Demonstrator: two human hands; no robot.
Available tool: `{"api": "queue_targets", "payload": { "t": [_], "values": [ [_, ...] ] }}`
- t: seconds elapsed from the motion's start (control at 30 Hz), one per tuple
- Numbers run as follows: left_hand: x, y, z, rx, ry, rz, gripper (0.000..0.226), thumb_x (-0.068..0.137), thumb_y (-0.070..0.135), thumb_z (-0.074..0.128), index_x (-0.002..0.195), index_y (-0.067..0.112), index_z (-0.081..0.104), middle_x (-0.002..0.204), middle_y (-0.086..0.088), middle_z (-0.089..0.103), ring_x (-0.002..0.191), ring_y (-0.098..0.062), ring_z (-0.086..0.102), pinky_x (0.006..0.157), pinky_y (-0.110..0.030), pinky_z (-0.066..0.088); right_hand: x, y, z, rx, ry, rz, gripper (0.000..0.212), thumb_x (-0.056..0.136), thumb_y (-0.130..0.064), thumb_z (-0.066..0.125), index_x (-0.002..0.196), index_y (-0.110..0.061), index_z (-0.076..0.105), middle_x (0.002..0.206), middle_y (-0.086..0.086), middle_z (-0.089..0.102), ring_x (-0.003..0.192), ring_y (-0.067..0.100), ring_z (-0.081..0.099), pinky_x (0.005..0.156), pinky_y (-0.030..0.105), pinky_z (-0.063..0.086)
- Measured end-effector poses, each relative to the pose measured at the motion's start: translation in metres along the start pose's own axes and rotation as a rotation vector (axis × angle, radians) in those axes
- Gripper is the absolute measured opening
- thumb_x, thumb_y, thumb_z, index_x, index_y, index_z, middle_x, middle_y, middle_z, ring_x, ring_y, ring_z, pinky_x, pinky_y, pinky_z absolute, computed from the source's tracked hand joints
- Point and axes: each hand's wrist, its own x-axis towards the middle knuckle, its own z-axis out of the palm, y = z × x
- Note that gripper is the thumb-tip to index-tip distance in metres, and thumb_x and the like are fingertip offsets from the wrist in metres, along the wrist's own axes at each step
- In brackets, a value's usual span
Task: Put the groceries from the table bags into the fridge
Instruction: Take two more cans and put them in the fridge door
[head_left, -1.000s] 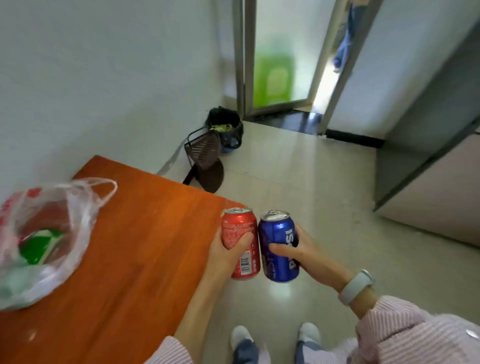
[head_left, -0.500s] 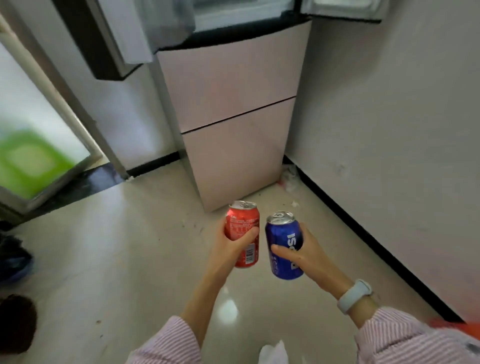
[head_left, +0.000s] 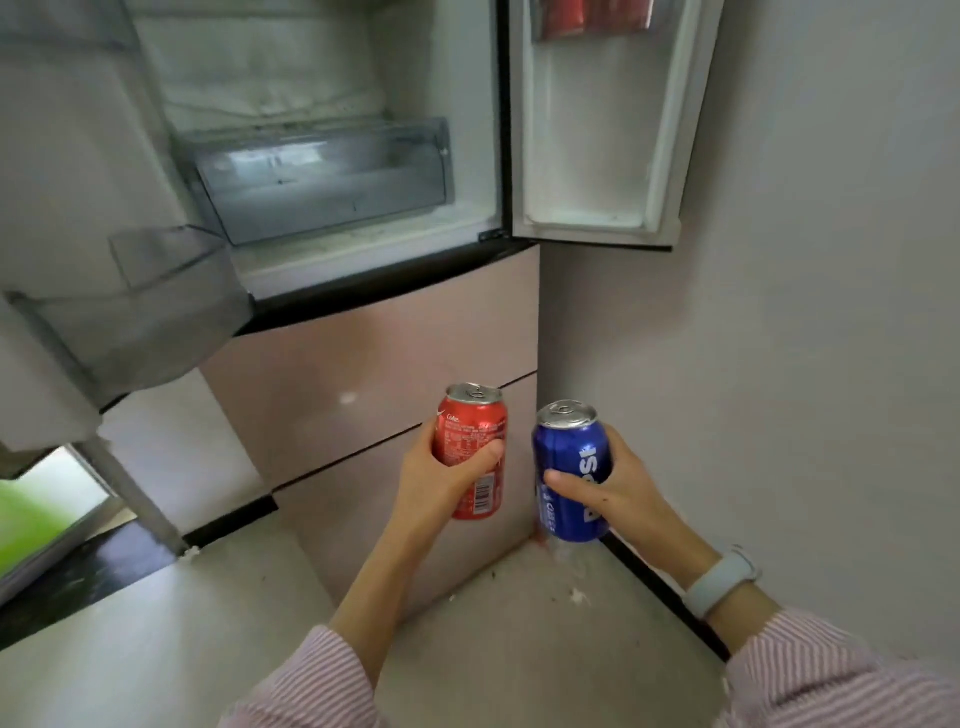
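From the head camera I look down at 2 bare hands, each carrying 1 drink can in front of the fridge (head_left: 374, 358), which I use as the landmark throughout.

Nearest me, the left hand (head_left: 441, 480) is wrapped fully around a red cola can (head_left: 474, 447), thumb across its front. The right hand (head_left: 621, 480) is wrapped the same way around a blue cola can (head_left: 570, 470); a pale wristband (head_left: 722, 577) sits on that wrist. Both cans are upright, just apart from each other, held in front of the fridge's lower pink drawers, well below its open compartment.

I judge this to be the carrying step: 2 groceries have reached the fridge but are not yet inside. The next move calls for lifting both cans up and forward to a shelf or door pocket and setting them down upright.

Further in, the fridge's upper compartment stands open, with a clear crisper drawer (head_left: 322, 182) at its bottom. To the fridge's right, an open door (head_left: 597, 156) shows a bare lower pocket and something red in the pocket above, cut off by the frame. To the fridge's left, a second open door carries a clear bin (head_left: 171, 301) that juts toward me. Small white scraps (head_left: 574, 595) lie on the floor at the fridge's right foot. Nothing blocks the reach upward.
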Motion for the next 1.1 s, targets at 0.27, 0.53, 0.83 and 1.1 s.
{"api": "queue_targets", "payload": {
  "t": [0.27,0.53,0.83,1.1],
  "values": [
    [0.136,0.092,-0.035,0.051,0.237,0.221,0.046,0.072,0.019,0.074,0.111,0.027,0.052,0.096,0.01,0.063,0.082,-0.002,0.064,0.063,-0.014,0.05,0.175,-0.094,0.03,0.073,-0.245,-0.235,0.057,0.07,-0.01,0.073,0.119,-0.019,0.044,0.105,-0.003,0.061,0.09,0.005,0.061,0.068,0.013,0.051],
    [0.159,0.165,-0.094,0.138,0.59,0.452,0.066,0.052,0.029,0.086,0.111,0.026,0.056,0.093,0.007,0.07,0.086,-0.007,0.068,0.07,-0.021,0.055,0.271,-0.169,0.119,0.214,-0.592,-0.448,0.063,0.059,-0.021,0.079,0.114,-0.02,0.048,0.102,-0.001,0.064,0.089,0.007,0.065,0.076,0.023,0.054],
    [0.13,0.18,-0.15,0.486,1.206,0.319,0.063,0.063,0.022,0.083,0.118,0.021,0.052,0.116,-0.003,0.057,0.092,-0.003,0.06,0.072,-0.017,0.051,0.302,-0.231,0.23,0.314,-0.951,-0.697,0.056,0.066,-0.009,0.079,0.11,-0.021,0.047,0.097,-0.01,0.061,0.079,-0.009,0.06,0.07,0.008,0.046],
    [0.119,0.16,-0.167,0.69,1.371,0.06,0.057,0.062,0.017,0.081,0.105,0.021,0.043,0.097,0.007,0.062,0.084,-0.003,0.06,0.071,-0.018,0.047,0.298,-0.213,0.284,0.206,-1.126,-0.868,0.078,0.066,-0.007,0.078,0.126,-0.028,0.033,0.116,-0.01,0.049,0.103,0.007,0.053,0.084,0.001,0.037]
  ]
}}
